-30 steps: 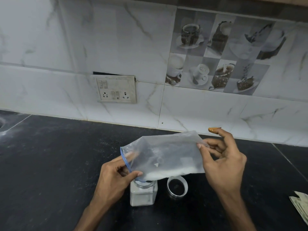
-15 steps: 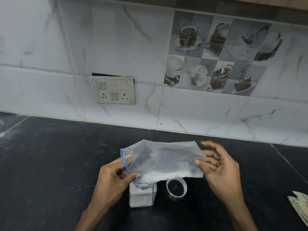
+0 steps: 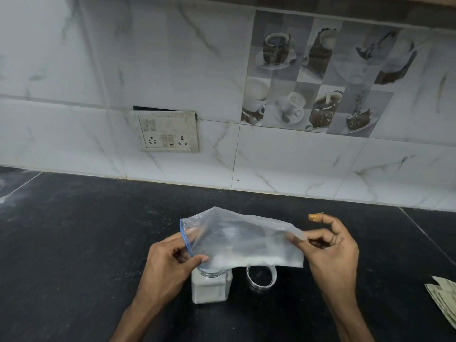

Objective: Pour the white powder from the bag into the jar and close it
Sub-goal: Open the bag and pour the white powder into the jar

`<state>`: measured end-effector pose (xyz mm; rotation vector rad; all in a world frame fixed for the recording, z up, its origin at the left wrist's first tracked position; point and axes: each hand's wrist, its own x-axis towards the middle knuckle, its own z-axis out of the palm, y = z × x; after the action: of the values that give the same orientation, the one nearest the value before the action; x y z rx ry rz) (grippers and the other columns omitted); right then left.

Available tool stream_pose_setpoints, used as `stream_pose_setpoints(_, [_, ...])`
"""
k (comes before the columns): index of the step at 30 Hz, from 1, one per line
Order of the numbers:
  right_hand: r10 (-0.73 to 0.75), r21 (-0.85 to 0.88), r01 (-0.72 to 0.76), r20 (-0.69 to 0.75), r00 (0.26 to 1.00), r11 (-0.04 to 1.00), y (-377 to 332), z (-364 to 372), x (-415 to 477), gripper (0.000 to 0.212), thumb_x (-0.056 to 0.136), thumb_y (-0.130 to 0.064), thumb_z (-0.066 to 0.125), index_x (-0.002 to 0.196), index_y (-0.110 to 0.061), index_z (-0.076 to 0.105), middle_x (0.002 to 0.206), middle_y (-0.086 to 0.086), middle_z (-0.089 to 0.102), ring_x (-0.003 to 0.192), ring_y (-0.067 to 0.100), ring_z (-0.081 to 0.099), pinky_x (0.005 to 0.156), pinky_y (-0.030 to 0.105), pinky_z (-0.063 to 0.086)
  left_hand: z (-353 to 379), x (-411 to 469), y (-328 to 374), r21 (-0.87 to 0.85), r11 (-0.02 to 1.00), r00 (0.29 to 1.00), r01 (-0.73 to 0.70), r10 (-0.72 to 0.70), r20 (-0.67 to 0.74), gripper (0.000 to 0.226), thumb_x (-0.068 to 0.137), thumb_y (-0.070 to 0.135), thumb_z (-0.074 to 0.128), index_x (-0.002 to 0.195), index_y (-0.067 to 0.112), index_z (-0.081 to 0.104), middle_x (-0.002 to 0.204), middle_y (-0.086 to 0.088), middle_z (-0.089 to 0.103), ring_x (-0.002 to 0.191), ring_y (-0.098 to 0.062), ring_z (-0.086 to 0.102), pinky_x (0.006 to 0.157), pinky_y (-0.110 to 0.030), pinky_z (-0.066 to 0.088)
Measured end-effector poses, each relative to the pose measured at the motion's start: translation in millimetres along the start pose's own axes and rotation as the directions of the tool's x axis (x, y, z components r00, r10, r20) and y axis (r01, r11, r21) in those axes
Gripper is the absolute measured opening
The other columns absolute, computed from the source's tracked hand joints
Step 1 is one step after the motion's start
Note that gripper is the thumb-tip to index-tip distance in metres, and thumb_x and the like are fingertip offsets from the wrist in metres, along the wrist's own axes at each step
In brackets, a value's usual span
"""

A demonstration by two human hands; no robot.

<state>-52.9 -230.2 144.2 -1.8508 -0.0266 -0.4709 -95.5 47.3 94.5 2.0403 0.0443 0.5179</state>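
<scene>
So, bag direction: the clear bag (image 3: 243,239) lay with its long axis sideways between the two hands, its blue-edged mouth at the left hand's end and tipped down over the jar.
Left hand: the left hand (image 3: 170,260) was closed in a pinch on the mouth end of the bag, thumb under the lower corner and fingers behind the blue strip.
Right hand: the right hand (image 3: 330,248) pinched the bag's far corner between thumb and fingertips, the rest of its fingers loosely curled, the forefinger raised free.
Bag contents: white powder (image 3: 240,260) sat in a thin band along the bag's lower edge.
Jar: the jar (image 3: 211,286) stood upright just below the left hand's thumb, its mouth open under the bag's lower corner, and it looked nearly full of white powder.
Lid: the lid (image 3: 261,276) lay on the counter just beside the jar, on the right hand's side, partly under the bag's lower edge.
Surface: a black counter (image 3: 74,243), lightly dusted white far out past the left hand.
Beyond the right hand: folded paper (image 3: 444,299) at the frame's edge.
Room: a white marbled tile wall (image 3: 123,58), a switch plate (image 3: 167,132) above the left hand, and a cup-picture tile (image 3: 320,77) above the right hand.
</scene>
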Motion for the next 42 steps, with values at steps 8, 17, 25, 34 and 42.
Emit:
stream_pose_setpoints(8, [0.019,0.004,-0.019,-0.001,1.000,1.000,1,2,-2,0.046,0.067,-0.024,0.091,0.100,-0.040,0.062,0.074,-0.007,0.078,0.084,0.012,0.075,0.091,0.053,0.055,0,1,5,-0.024,1.000,1.000,-0.016,0.016,-0.006,0.063,0.062,0.010,0.093,0.104,0.048,0.067,0.083,0.010,0.071,0.062,-0.010,0.056,0.059,-0.033,0.056])
stream_pose_setpoints(17, [-0.019,0.009,0.019,-0.007,1.000,1.000,4,2,-1,0.043,0.066,-0.025,0.091,0.090,-0.051,0.066,0.077,-0.003,0.077,0.098,0.020,0.073,0.099,0.054,0.050,-2,0,6,-0.002,1.000,1.000,-0.012,0.012,0.013,0.059,0.063,0.011,0.093,0.110,0.037,0.069,0.082,-0.007,0.074,0.050,-0.011,0.051,0.056,-0.032,0.057])
stream_pose_setpoints(25, [-0.030,-0.031,0.030,0.001,1.000,0.999,7,3,0,0.050,0.069,-0.017,0.090,0.093,-0.053,0.066,0.082,-0.001,0.078,0.096,0.018,0.073,0.101,0.053,0.049,0,1,4,-0.018,0.999,0.999,-0.041,0.042,0.031,0.057,0.063,0.008,0.093,0.112,0.029,0.072,0.089,-0.018,0.075,0.052,-0.003,0.046,0.053,-0.032,0.054])
stream_pose_setpoints(34, [0.046,0.144,-0.075,0.195,0.980,0.987,29,-2,6,0.053,0.074,-0.038,0.079,0.124,-0.041,0.061,0.109,-0.006,0.078,0.102,0.013,0.073,0.084,0.034,0.059,0,1,3,-0.030,0.998,0.998,-0.050,0.051,0.038,0.062,0.061,0.003,0.092,0.117,0.019,0.071,0.077,0.030,0.069,0.049,0.001,0.044,0.051,-0.005,0.042])
stream_pose_setpoints(42, [0.248,-0.033,-0.262,0.454,0.856,0.965,72,-7,-2,0.038,0.079,-0.011,0.083,0.112,-0.027,0.072,0.108,-0.006,0.078,0.097,0.014,0.075,0.080,0.028,0.058,5,1,3,-0.036,0.998,0.998,-0.043,0.045,0.049,0.066,0.062,0.003,0.092,0.114,0.035,0.068,0.091,0.027,0.071,0.050,0.002,0.047,0.054,-0.005,0.043])
